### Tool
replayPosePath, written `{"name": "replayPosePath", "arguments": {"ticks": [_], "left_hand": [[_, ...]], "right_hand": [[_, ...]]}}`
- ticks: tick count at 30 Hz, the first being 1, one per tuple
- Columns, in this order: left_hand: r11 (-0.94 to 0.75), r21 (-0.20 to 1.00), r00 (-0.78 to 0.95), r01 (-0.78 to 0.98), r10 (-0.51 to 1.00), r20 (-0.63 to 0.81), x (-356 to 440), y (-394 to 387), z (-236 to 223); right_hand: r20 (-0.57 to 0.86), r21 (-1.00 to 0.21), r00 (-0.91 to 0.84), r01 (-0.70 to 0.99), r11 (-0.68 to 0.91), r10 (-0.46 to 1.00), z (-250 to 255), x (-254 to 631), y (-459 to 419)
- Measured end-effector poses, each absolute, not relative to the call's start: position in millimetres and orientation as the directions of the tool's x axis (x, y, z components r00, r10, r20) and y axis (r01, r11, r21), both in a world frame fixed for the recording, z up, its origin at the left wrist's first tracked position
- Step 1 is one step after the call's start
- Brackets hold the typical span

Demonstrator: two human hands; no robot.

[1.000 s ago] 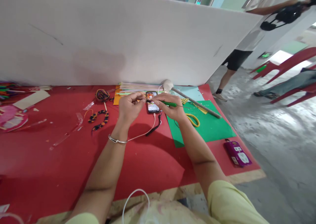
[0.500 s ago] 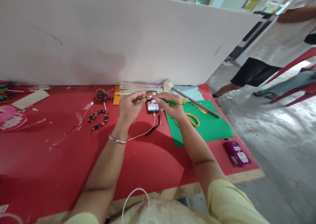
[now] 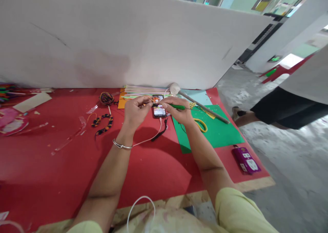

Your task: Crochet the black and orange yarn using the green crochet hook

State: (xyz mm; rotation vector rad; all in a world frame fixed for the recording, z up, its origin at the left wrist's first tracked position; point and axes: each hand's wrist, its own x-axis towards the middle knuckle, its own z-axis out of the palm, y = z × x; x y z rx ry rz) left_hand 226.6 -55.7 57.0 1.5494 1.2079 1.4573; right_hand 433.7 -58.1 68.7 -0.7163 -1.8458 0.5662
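Over the phone (image 3: pixel 159 112), my two hands meet with fingertips nearly touching. My left hand (image 3: pixel 135 113) is closed in a pinch on a small piece of dark yarn work (image 3: pixel 155 105), with an orange strand (image 3: pixel 146 98) running over its fingers. A green-handled crochet hook (image 3: pixel 178 107) is held in my right hand (image 3: pixel 180 114), its tip end pointing left at the yarn; the tip itself is too small to make out. Left of my hands, a curved black-and-orange crocheted strip (image 3: pixel 110 121) lies on the red table covering (image 3: pixel 151 168), below a ball of multicoloured yarn (image 3: pixel 106 98).
A green sheet (image 3: pixel 217 137) bears a grey stick (image 3: pixel 205 107) and a yellow ring (image 3: pixel 203 125). A purple pouch (image 3: pixel 246 160) lies near the right edge. Pale sticks (image 3: pixel 143 90) lie along the white partition (image 3: pixel 166 44). A person (image 3: pixel 287 103) stands at right beyond the table.
My hands stay almost still, pinched together over the phone. At right, the person in dark shorts has shifted position, and a red chair and legs seen there earlier no longer show the same way.
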Motion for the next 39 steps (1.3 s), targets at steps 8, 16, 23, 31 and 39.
{"name": "replayPosePath", "arguments": {"ticks": [8, 16, 23, 31, 39], "left_hand": [[-0.357, 0.912, -0.043, 0.204, 0.927, 0.372, 226.7, -58.0, 61.8], [-0.348, 0.909, -0.055, 0.228, 0.928, 0.369, 226.7, -56.1, 59.8], [-0.350, 0.926, -0.081, 0.144, 0.928, 0.364, 225.2, -52.1, 52.8], [-0.210, 0.960, -0.119, -0.183, 0.975, 0.190, 226.2, -53.4, 59.9], [0.211, 0.878, 0.332, -0.430, 0.941, -0.064, 213.4, -55.3, 68.6]], "right_hand": [[0.654, -0.660, -0.321, 0.199, 0.724, 0.685, 70.4, 433.8, -60.0], [0.709, -0.567, -0.333, 0.257, 0.783, 0.622, 63.9, 433.1, -57.8], [0.811, -0.249, -0.406, 0.410, 0.877, 0.420, 55.3, 426.3, -55.9], [0.849, 0.161, -0.494, 0.580, 0.799, 0.188, 36.9, 418.4, -57.3], [0.895, -0.133, -0.368, 0.324, 0.937, 0.254, 45.9, 424.3, -52.8]]}}
